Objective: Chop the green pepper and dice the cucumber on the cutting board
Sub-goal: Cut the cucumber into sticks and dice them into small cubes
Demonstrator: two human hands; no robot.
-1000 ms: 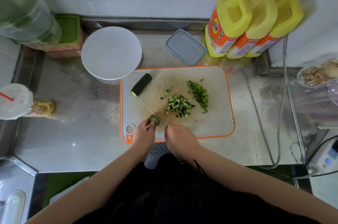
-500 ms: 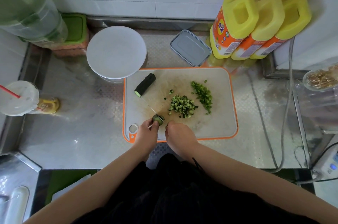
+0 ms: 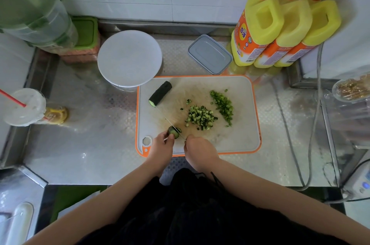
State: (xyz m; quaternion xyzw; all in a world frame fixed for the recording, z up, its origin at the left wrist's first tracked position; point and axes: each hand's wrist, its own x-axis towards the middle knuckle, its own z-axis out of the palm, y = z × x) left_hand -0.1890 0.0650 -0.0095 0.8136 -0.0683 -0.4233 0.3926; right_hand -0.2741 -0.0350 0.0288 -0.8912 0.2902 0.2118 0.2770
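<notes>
Right hand (image 3: 200,149) grips the knife (image 3: 167,119), its blade now lying across the short cucumber piece (image 3: 174,131) that the left hand (image 3: 161,148) pinches at the near edge of the cutting board (image 3: 240,140). Little has shifted in the last second (the cut has barely advanced), so dicing continues; another cucumber chunk (image 3: 160,93) waits well beyond the fingers.

left hand (image 3: 162,145): fingers curled, pinching a cucumber piece (image 3: 174,131) at the fingertips | right hand (image 3: 200,147): fist closed round a knife (image 3: 168,121) handle, knuckles up | both forearms bare, angled inward, hands close together
</notes>
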